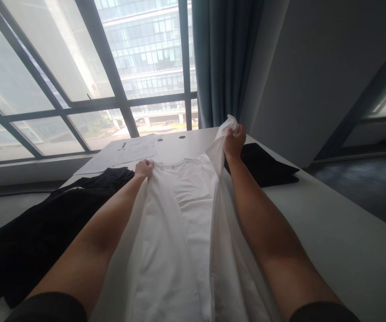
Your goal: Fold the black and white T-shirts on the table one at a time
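Observation:
A white shirt [169, 223] is stretched lengthwise along the table in front of me, its collar end toward the window. My left hand [144, 169] is closed on the shirt's far left edge, close to the tabletop. Higher up, my right hand [235, 139] grips a bunched part of the far right side, lifted off the table with a fold of cloth sticking out above the fist. Creases run down the shirt's middle, and its right side stands up in a long fold.
Dark clothing [55, 228] lies loosely heaped on the left. A folded black garment [266, 165] sits beyond my right forearm. Printed papers [122, 152] lie at the far left of the white table [340, 223]. Windows and a blue curtain [224, 58] stand behind.

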`<state>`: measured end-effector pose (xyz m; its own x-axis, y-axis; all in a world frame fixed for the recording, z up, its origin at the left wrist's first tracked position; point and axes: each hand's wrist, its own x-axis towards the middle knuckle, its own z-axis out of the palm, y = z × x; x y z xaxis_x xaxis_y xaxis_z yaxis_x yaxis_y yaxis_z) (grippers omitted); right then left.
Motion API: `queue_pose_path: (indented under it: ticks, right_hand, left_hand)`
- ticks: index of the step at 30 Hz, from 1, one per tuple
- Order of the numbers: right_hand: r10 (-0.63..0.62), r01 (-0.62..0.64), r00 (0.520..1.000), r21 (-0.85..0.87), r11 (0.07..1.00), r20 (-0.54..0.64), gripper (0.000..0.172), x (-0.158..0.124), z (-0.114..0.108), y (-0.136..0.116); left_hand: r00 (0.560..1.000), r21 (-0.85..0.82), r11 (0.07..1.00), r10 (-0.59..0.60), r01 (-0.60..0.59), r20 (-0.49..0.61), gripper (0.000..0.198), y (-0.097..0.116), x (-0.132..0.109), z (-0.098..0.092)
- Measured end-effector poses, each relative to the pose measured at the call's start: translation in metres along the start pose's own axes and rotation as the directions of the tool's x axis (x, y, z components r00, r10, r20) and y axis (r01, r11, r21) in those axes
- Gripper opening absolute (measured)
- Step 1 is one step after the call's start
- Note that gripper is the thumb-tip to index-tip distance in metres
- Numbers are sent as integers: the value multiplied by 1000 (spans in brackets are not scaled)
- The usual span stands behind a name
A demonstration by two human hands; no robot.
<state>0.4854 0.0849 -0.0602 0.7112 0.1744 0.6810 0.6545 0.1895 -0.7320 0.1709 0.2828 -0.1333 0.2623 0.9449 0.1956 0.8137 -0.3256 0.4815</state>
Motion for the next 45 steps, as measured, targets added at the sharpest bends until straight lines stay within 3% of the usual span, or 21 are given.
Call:
queue_pose_path:
  ticks: [3, 7, 10, 13, 16, 19, 23, 25, 28, 30, 32, 34, 36, 40, 43, 45]
  right_hand:
    - [-7, 7, 1000, 16, 1000, -17, 25, -1, 0, 0]
    - [42, -42, 999, 26, 999, -13, 20, -5, -1, -5]
    - [71, -71, 997, 20, 997, -8, 16, -6, -1, -9]
    - [82, -83, 996, 26, 996, 32, 15, -7, -1, -12]
    - [79, -82, 995, 39, 996, 67, 14, -12, 1, -19]
    - [103, -109, 988, 49, 993, 113, 10, -23, 12, -33]
    - [182, -199, 947, 39, 979, 263, 7, -47, 48, -65]
    - [192, -219, 911, 33, 975, 365, 10, -61, 72, -83]
    - [213, -237, 821, -23, 971, 530, 24, -84, 106, -104]
    - [251, -228, 710, -122, 966, 658, 40, -100, 121, -110]
    - [285, -151, 561, -242, 958, 777, 60, -114, 124, -109]
    - [299, -16, 425, -323, 946, 854, 72, -124, 115, -102]
    - [312, 106, 343, -366, 924, 886, 69, -128, 95, -89]
    - [403, 261, 309, -484, 835, 861, 58, -126, 40, -53]
    - [432, 370, 281, -512, 775, 857, 59, -128, 6, -28]
    - [430, 416, 259, -501, 759, 865, 62, -134, -7, -16]
  left_hand:
    - [996, 223, 972, 61, -75, 71, 36, 2, -5, -4]
    - [983, 273, 951, 170, -147, -65, 54, 6, -27, -1]
    - [956, 329, 898, 270, -292, 113, 62, 8, -49, 10]
    - [934, 310, 905, 199, -291, 296, 73, 6, -64, 21]
    - [935, 221, 947, 156, -233, 319, 75, 2, -64, 27]
    - [950, -73, 985, 173, -159, 259, 71, -5, -56, 24]
    - [975, -381, 918, 173, -109, 139, 71, -20, -52, 15]
    - [986, -554, 829, 146, -76, 84, 82, -28, -54, 14]
    - [991, -790, 613, 105, 2, 84, 98, -37, -56, 15]
    - [985, -837, 545, 115, 45, 128, 105, -40, -55, 16]
    - [980, -852, 518, 125, 68, 154, 110, -43, -55, 16]
    - [982, -840, 540, 134, 42, 135, 107, -44, -55, 17]
    - [986, -783, 621, 143, -19, 89, 94, -44, -57, 18]
    - [991, -632, 767, 135, -110, -9, 67, -41, -61, 16]
    - [995, -571, 816, 70, -95, -65, 43, -38, -63, 10]
    - [998, -523, 850, 49, -62, -39, 33, -36, -63, 3]
